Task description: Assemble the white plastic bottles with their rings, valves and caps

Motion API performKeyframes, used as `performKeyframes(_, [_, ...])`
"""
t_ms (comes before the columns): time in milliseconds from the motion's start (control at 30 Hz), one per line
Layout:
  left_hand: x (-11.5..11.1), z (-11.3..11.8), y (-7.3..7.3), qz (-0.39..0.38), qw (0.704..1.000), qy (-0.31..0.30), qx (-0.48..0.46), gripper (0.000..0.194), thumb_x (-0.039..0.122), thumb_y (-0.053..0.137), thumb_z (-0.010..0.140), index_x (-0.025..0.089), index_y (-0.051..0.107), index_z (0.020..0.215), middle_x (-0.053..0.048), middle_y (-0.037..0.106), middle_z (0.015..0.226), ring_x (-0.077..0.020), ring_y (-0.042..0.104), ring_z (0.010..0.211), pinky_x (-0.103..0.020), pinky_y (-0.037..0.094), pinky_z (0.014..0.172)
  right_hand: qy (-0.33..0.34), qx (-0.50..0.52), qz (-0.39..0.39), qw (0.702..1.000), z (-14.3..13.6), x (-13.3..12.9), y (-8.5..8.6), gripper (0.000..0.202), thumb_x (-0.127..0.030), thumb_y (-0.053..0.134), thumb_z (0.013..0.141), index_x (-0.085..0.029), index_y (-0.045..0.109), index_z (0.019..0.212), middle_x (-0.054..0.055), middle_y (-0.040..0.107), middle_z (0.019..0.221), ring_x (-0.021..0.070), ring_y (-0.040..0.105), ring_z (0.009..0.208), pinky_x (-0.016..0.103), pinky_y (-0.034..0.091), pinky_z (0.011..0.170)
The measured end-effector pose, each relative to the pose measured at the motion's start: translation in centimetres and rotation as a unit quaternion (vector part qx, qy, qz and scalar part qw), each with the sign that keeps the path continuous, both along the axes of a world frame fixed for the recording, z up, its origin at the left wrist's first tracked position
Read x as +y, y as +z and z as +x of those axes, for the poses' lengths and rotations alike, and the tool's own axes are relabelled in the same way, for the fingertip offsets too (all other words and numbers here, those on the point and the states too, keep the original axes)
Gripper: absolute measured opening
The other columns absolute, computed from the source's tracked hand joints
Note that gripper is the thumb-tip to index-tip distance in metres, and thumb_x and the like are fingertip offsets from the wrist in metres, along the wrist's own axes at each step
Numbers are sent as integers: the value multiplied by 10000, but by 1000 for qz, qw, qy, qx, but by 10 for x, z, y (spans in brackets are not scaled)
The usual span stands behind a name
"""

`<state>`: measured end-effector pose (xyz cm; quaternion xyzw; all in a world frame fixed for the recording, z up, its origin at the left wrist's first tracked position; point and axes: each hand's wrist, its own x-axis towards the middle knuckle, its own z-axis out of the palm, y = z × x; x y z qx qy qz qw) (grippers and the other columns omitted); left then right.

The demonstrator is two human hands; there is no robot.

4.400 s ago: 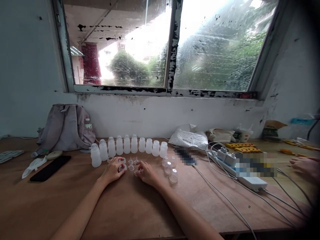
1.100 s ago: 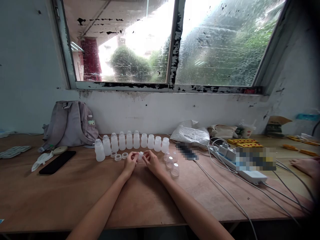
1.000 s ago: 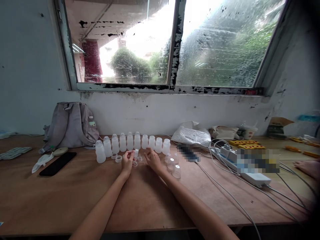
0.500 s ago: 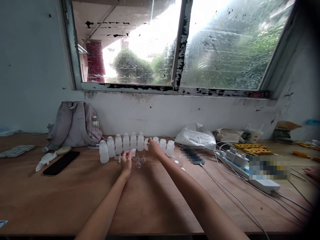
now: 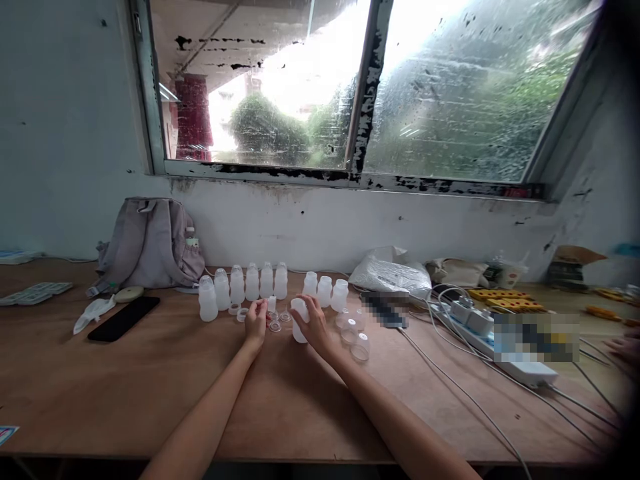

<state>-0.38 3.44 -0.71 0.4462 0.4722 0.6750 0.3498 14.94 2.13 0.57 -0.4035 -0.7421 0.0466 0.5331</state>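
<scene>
Left hand (image 5: pixel 256 321) pinches a translucent collar (image 5: pixel 271 303), half-curled right hand (image 5: pixel 315 322) grips an open bottle (image 5: pixel 299 333) — beyond them, six capped bottles (image 5: pixel 237 287) look finished, three uncapped bottles (image 5: pixel 325 294) don't.

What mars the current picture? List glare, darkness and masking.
Head view: daylight burns out white through the grey-framed glass window; head view: pixelated blocks mask patches near the long white plastic power strip; head view: right edge darkens to black.

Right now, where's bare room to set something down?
Bare tabletop lies between left forearm and right forearm, and between left forearm and black slab. Crowded: around left hand and right hand, among bottles, clear rings and clear caps; beside the power strip.
</scene>
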Motion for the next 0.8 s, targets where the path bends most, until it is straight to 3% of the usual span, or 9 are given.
performKeyframes(100, [0,2,-1,9,1000,-19,-4,302,464,505,718,174,559,785,10,534,585,-116,498,466,-193,369,373,42,10,-69,997,-6,-2,-15,588,-322,581,722,-191,282,1211,99,521,1041,210,540,933,329,456,763])
performKeyframes(200, [-1,3,0,17,999,-33,-8,299,457,519,715,171,564,790,2,541,606,-110,498,471,-183,361,365,62,-25,-107,992,-7,-2,-18,478,-288,581,715,-203,357,1129,67,556,974,191,572,837,310,469,716])
performKeyframes(300, [-1,3,1,23,999,-39,-11,299,450,543,704,168,573,799,4,539,597,-107,498,469,-179,357,364,31,-71,-67,995,-3,0,-14,382,-248,585,714,-210,435,1064,63,551,997,196,558,858,319,454,736])
performKeyframes(467, [-2,3,1,34,998,-43,-15,307,447,577,682,161,594,795,12,535,582,-101,497,461,-175,354,367,-39,-155,-6,987,6,0,-6,475,-186,639,678,-231,466,1117,70,537,1031,226,522,919,359,412,797])
performKeyframes(800, [-4,2,3,53,995,-78,-28,309,424,621,656,147,613,794,10,547,602,-88,493,478,-169,360,386,-65,-191,29,979,10,-3,-2,516,-160,631,688,-235,447,1164,71,541,1031,234,493,952,361,390,814])
